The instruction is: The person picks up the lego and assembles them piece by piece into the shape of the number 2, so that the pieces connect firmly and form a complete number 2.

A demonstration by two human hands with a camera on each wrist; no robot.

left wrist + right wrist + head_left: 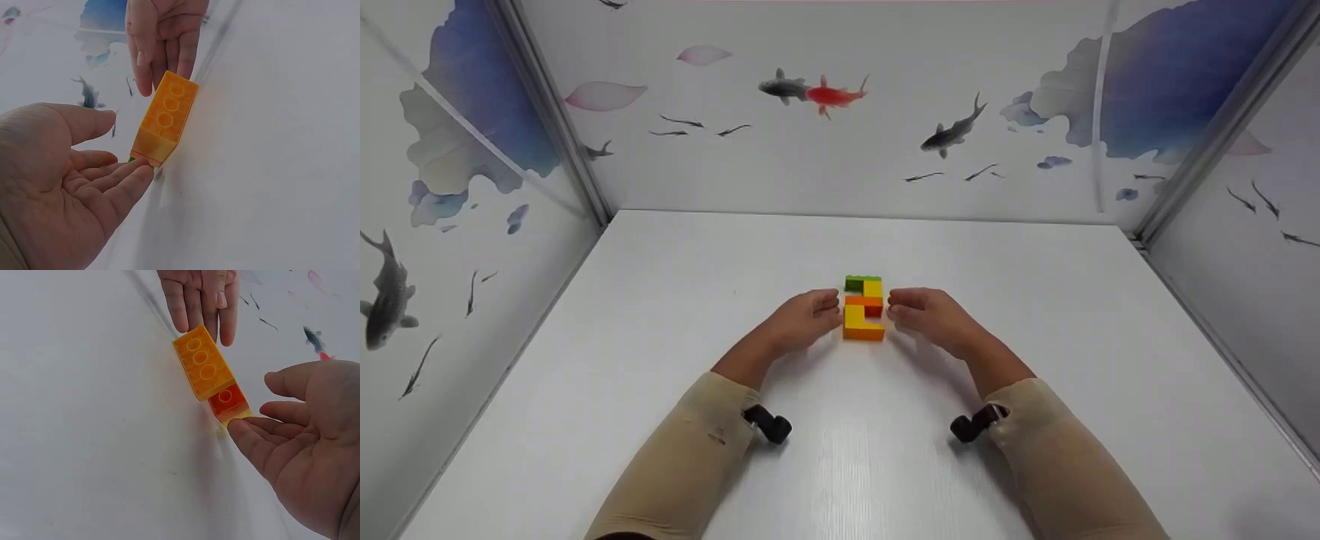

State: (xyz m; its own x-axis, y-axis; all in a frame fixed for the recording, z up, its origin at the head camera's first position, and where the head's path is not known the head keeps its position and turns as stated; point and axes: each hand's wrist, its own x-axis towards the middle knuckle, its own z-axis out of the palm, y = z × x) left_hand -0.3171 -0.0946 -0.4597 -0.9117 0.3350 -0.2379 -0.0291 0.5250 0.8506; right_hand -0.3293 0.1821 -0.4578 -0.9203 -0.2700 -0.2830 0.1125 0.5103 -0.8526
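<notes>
Several building bricks joined in a zigzag row lie on the white table in the head view. From the far end they run green brick (853, 283), yellow brick (872, 289), orange brick (855, 301), then a nearest yellow-orange brick (862, 333). My left hand (804, 321) is at the left side of the row, fingers extended, its fingertips right by the bricks. On the opposite side my right hand (934, 319) mirrors it, fingers nearly straight. Both wrist views show the hollow underside of the yellow-orange brick (169, 109), with neither thumb wrapped round it.
The white table (622, 375) stretches out around both arms. Behind it stands a white back wall (840, 165) painted with fish, with side walls left and right. Black wrist cameras sit on the left sleeve (690, 442) and the right sleeve (1065, 450).
</notes>
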